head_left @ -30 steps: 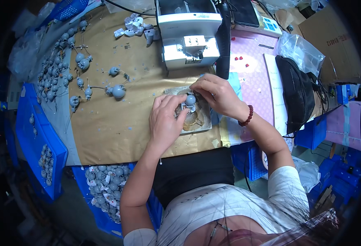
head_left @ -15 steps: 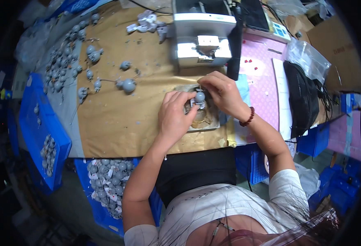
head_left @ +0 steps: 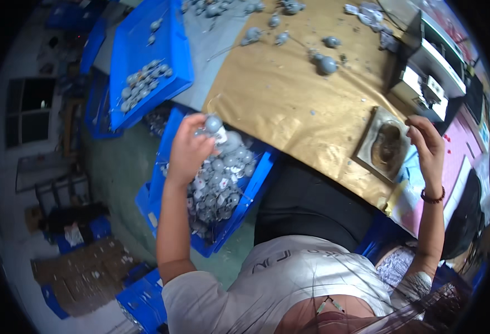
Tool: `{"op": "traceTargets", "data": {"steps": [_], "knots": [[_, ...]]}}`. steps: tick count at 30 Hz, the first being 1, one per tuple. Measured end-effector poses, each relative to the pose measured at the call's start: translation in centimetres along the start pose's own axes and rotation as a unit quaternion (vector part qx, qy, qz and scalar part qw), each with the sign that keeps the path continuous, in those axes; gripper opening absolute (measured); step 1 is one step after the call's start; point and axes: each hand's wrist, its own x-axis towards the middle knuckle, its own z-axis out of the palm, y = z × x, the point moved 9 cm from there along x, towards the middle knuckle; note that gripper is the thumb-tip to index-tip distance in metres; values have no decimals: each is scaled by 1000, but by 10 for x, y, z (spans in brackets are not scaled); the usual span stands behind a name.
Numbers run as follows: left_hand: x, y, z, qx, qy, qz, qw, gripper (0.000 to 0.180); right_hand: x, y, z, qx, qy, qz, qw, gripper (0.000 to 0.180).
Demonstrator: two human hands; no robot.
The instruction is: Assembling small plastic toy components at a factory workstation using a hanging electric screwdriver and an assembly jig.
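Observation:
My left hand (head_left: 188, 149) is raised over a blue bin beside the table. Its fingers are closed on a round grey ball piece (head_left: 214, 123) with a white part below it and a thin wire sticking up. Beneath it, many similar grey pieces (head_left: 218, 192) with white bits fill the bin. My right hand (head_left: 429, 146) is at the right edge of a grey block mould (head_left: 368, 146), whose brownish hollow holds no ball piece. The fingers of that hand are curled together; whatever is between them is too small to make out.
A blue tray (head_left: 181, 61) with grey pieces stands at the table's left. Loose grey balls (head_left: 327, 65) lie on the brown-covered table (head_left: 289, 111). A metal-and-white machine (head_left: 423, 92) stands beyond the mould. A pink mat (head_left: 461, 139) lies at the right.
The view has swung left. My left hand has carried the grey ball piece from the mould to above the blue bin. The right hand has come off the piece and stays beside the mould.

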Motion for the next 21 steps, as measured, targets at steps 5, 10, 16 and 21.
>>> {"op": "traceTargets", "data": {"steps": [5,10,16,21], "knots": [[-116,-76,-133,185,92,-225,952,44,-11,29,-24,-20,-7,36,999,23],[-165,-115,-174,236,119,-342,902,39,-23,58,-67,-30,24,47,998,26],[-41,-51,-106,405,78,-51,909,29,-42,69,-143,-188,170,-16,967,24],[71,36,82,419,-19,214,882,26,-46,73,-151,-406,177,5,896,29]]}}
